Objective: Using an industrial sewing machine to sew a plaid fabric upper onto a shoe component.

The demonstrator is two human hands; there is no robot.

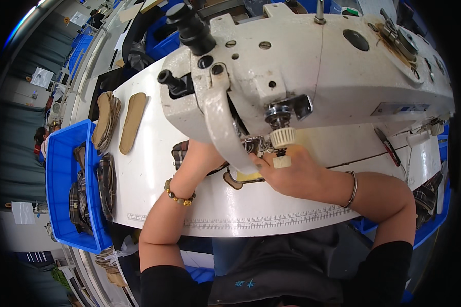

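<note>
A white sewing machine (292, 56) spans the table, its head low over both hands. My left hand (204, 155) lies on a dark plaid fabric piece (179, 152) left of the needle area; the machine's head hides its fingers. My right hand (288, 169) is closed just below the cream tension knob, thumb and fingers drawn together at the plaid fabric's edge near the presser foot. Under its wrist side shows a yellow plate (251, 177). Beside that is a small tan piece with a dark rim (233, 180), rounded at its end.
Tan sole-shaped pieces lie at the left: a stack (106, 120) and a single one (133, 123). A blue bin (54, 179) with plaid pieces stands off the table's left edge. Dark-handled snips (389, 147) lie at the right. A ruler strip (241, 223) follows the front edge.
</note>
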